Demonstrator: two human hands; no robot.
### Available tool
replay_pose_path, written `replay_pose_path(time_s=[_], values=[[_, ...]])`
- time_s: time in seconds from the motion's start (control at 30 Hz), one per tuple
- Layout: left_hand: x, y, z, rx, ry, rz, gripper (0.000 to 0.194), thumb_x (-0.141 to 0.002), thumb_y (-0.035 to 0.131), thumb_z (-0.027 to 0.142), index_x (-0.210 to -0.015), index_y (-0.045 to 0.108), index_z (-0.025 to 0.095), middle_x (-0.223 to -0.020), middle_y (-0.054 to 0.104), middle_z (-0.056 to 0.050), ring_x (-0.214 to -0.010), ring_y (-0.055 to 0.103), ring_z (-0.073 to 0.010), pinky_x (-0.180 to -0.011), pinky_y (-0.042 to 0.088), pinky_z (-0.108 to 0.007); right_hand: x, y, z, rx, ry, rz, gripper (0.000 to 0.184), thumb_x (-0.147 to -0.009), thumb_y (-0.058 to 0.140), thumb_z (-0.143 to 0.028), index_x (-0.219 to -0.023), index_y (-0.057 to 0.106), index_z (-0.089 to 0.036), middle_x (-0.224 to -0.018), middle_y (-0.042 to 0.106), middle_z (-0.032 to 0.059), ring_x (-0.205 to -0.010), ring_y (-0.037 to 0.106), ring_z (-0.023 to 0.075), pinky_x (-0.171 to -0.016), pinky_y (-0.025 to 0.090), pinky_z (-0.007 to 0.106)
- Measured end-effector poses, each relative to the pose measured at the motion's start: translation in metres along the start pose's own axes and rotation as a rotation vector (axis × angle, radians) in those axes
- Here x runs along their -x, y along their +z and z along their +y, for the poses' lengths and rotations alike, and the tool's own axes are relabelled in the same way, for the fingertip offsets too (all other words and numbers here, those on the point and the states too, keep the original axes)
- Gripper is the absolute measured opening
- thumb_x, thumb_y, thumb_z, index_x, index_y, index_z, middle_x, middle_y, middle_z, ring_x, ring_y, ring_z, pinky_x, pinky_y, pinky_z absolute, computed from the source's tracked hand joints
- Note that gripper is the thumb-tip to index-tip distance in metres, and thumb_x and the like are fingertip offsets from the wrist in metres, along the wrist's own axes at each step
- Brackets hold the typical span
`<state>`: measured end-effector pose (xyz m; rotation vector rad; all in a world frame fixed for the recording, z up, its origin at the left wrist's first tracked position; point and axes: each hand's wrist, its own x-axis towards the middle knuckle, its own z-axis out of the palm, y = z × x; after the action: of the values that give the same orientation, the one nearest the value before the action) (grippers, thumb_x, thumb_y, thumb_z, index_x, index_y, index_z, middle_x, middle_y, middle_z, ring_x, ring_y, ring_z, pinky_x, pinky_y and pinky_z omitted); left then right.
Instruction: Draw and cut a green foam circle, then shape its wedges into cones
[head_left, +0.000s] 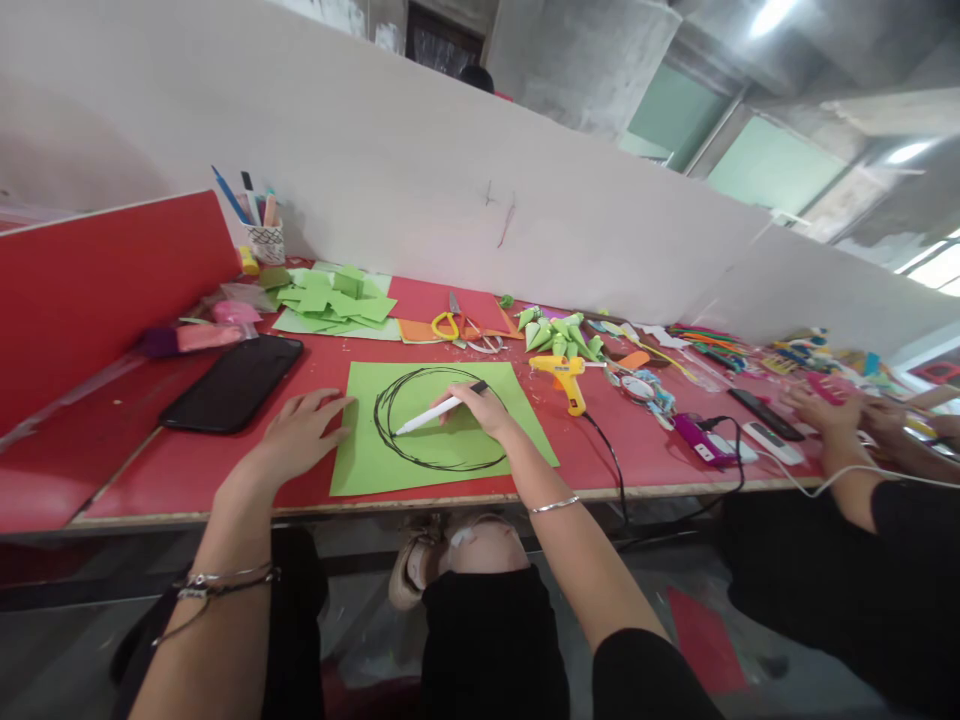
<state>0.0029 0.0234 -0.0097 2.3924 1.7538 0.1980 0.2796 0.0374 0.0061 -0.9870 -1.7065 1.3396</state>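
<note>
A sheet of green paper [450,480] lies on the red table in front of me, with a large circle in rough black strokes on it. My right hand [478,405] is closed around a white marker [427,415] with a black end. The marker's tip meets the left side of the drawn circle. At the sheet's left edge, my left hand [304,435] rests with its fingers stretched out, fingertips touching the paper or right beside it. Nothing is in the left hand.
A black phone [234,385] lies to the left. Behind are green paper pieces [337,300], scissors [446,323] and folded green cones [559,333]. A yellow glue gun [562,378] with its cord stands right of the sheet. Another person's hand [832,415] works at the far right.
</note>
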Motion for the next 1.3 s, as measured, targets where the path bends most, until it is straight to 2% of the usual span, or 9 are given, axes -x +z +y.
replay_pose_path(time_s=[0.1,0.23,0.3,0.5,0.67,0.83,1.07,1.17,1.3], values=[[-0.001,0.001,-0.001,0.0,0.003,0.004,0.053,-0.079,0.033,0.04,-0.128,0.04,0.022,-0.132,0.04,-0.007,-0.12,0.033,-0.0262,-0.096,0.03,-0.039,0.001,-0.002,0.001,0.017,0.017,0.01,0.045,-0.081,0.039,-0.044,-0.066,0.069,-0.014,-0.048,0.058,0.0012,-0.053,0.054,0.0118,-0.064,0.043,0.025],[-0.001,0.002,-0.003,0.005,0.011,0.007,0.053,-0.079,0.033,0.041,-0.128,0.04,0.023,-0.131,0.041,-0.006,-0.12,0.033,-0.0258,-0.096,0.03,-0.039,-0.001,-0.004,0.006,-0.036,0.062,0.028,0.046,-0.079,0.038,-0.044,-0.065,0.069,-0.013,-0.043,0.055,0.0013,-0.047,0.05,0.0114,-0.053,0.039,0.024],[-0.001,0.002,-0.003,0.006,0.012,0.01,0.053,-0.079,0.033,0.042,-0.128,0.04,0.024,-0.131,0.041,-0.006,-0.119,0.034,-0.0261,-0.096,0.029,-0.04,-0.002,-0.005,0.008,-0.093,0.032,0.032,0.044,-0.079,0.039,-0.043,-0.067,0.069,-0.013,-0.046,0.057,0.0018,-0.048,0.05,0.0115,-0.05,0.038,0.023],[-0.002,0.003,-0.003,0.007,0.008,0.015,0.053,-0.078,0.034,0.042,-0.128,0.041,0.024,-0.131,0.041,-0.006,-0.119,0.034,-0.0271,-0.096,0.029,-0.041,-0.002,-0.002,0.004,-0.07,0.001,0.004,0.042,-0.079,0.041,-0.043,-0.073,0.069,-0.013,-0.055,0.062,0.0027,-0.055,0.055,0.0121,-0.06,0.043,0.025],[-0.001,0.003,-0.003,0.006,0.002,0.013,0.053,-0.078,0.035,0.042,-0.128,0.04,0.025,-0.131,0.041,-0.006,-0.119,0.034,-0.0265,-0.096,0.029,-0.04,0.0,-0.002,0.002,-0.019,0.073,-0.002,0.043,-0.079,0.041,-0.045,-0.066,0.068,-0.014,-0.048,0.058,0.0018,-0.05,0.053,0.0125,-0.055,0.043,0.025],[-0.001,0.002,-0.003,0.017,0.014,0.017,0.055,-0.078,0.033,0.042,-0.128,0.041,0.022,-0.131,0.041,-0.008,-0.119,0.035,-0.0278,-0.096,0.03,-0.041,-0.003,-0.006,0.01,-0.159,0.058,0.09,0.045,-0.079,0.039,-0.046,-0.057,0.063,-0.016,-0.038,0.05,0.0006,-0.04,0.046,0.0119,-0.045,0.038,0.025],[-0.003,0.006,-0.007,0.019,0.031,0.043,0.053,-0.077,0.035,0.041,-0.127,0.043,0.023,-0.129,0.043,-0.007,-0.117,0.037,-0.0271,-0.096,0.029,-0.04,-0.011,-0.006,0.019,-0.29,-0.065,0.217,0.043,-0.079,0.038,-0.051,-0.088,0.062,-0.016,-0.07,0.064,0.0035,-0.056,0.055,0.0106,-0.061,0.045,0.025],[-0.003,0.007,-0.008,0.02,0.039,0.051,0.053,-0.077,0.035,0.04,-0.127,0.043,0.024,-0.13,0.044,-0.006,-0.118,0.036,-0.0265,-0.097,0.029,-0.04,-0.011,-0.008,0.016,-0.338,-0.095,0.3,0.034,-0.078,0.042,-0.046,-0.091,0.059,-0.019,-0.078,0.064,0.0028,-0.06,0.056,0.0103,-0.066,0.046,0.026],[-0.001,0.006,-0.008,0.013,0.049,0.024,0.055,-0.078,0.034,0.042,-0.128,0.041,0.021,-0.133,0.041,-0.007,-0.121,0.034,-0.0258,-0.099,0.028,-0.04,-0.001,-0.019,-0.004,-0.309,-0.204,0.456,0.029,-0.078,0.04,-0.041,-0.091,0.056,-0.02,-0.085,0.064,0.0044,-0.066,0.058,0.0124,-0.069,0.045,0.028]])
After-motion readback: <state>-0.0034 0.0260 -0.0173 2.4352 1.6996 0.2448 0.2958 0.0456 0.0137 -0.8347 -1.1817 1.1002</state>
